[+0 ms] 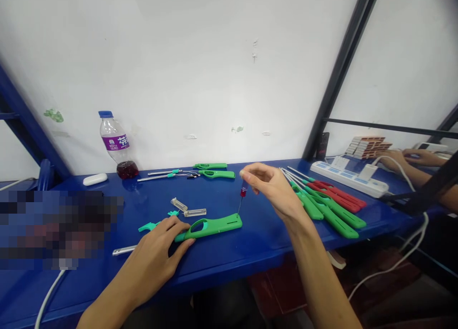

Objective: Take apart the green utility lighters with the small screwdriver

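A green long-necked lighter (218,226) lies flat on the blue table, its metal tube pointing left. My left hand (162,245) grips it near the trigger opening, fingers on the far side and thumb on the near side. My right hand (266,183) pinches a small screwdriver (244,191) by the top of its handle. The screwdriver stands almost upright, its tip at the right end of the lighter's handle. Behind my left hand are turquoise plastic pieces (148,226) and two clear plastic parts (195,212).
Opened lighter parts (216,174) lie by the wall. Green and red lighters (332,214) are piled at right, near a power strip (348,179). A drink bottle (118,145) and white case (95,179) stand back left. Another person's hands (404,159) show far right.
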{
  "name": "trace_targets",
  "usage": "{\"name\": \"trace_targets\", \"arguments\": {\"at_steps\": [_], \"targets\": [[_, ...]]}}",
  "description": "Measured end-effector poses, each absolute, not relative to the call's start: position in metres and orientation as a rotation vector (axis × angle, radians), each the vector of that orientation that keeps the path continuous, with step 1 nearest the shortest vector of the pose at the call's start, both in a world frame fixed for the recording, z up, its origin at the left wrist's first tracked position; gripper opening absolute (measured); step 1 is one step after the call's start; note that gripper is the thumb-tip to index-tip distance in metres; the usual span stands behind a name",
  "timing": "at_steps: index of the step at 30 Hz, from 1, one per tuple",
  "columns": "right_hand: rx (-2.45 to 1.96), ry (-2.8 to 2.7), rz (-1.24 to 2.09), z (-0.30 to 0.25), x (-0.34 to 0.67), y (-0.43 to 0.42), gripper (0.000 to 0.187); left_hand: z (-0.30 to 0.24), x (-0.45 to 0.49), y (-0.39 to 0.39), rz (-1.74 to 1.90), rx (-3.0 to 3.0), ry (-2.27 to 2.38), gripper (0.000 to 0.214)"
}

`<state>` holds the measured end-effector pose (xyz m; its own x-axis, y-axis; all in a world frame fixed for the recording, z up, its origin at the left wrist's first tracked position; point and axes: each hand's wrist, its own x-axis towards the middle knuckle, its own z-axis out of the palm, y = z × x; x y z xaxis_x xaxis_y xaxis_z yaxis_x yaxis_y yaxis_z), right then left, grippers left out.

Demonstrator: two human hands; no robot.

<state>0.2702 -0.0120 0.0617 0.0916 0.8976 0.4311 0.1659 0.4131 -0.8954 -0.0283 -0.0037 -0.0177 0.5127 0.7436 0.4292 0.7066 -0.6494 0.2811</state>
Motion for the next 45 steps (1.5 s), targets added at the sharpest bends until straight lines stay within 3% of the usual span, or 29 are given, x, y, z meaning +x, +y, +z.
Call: {"name": "trace_targets", "arguments": {"at_steps": [45], "targets": [[-1.300,-1.585,0.566,0.079,0.279,-0.034,0.026,-0.019,-0.026,-0.005,0.753,2.610,1.291,0.035]]}}
